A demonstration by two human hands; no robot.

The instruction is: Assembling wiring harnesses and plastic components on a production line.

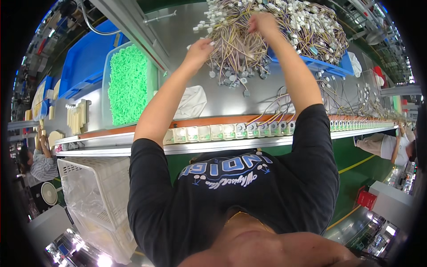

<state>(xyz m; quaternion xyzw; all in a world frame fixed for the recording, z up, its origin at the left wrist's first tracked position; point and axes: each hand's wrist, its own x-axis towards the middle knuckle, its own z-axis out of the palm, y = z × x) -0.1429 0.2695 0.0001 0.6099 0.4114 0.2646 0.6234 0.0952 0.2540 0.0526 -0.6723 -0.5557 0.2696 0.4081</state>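
A large heap of wire harnesses [240, 38] lies on the metal bench, with brown, yellow and purple leads, white connectors and grey round ends. At its left edge my left hand [199, 53] is closed in a pinch, with a small white connector [211, 43] at the fingertips. My right hand [264, 24] reaches over the heap's upper middle. Its fingers are curled down against the wires, and what they grip is hidden. Below both hands, a long row of small pale square housings [204, 133] runs along the bench's front edge; several toward the right have wires attached.
A clear bin of green pieces [129, 84] stands left of a metal upright [133, 26]. Beyond it are blue trays [91, 58]. A blue tray [320, 64] lies under the right part of the heap. A white crate [95, 191] stands below the bench. Other people work at both sides.
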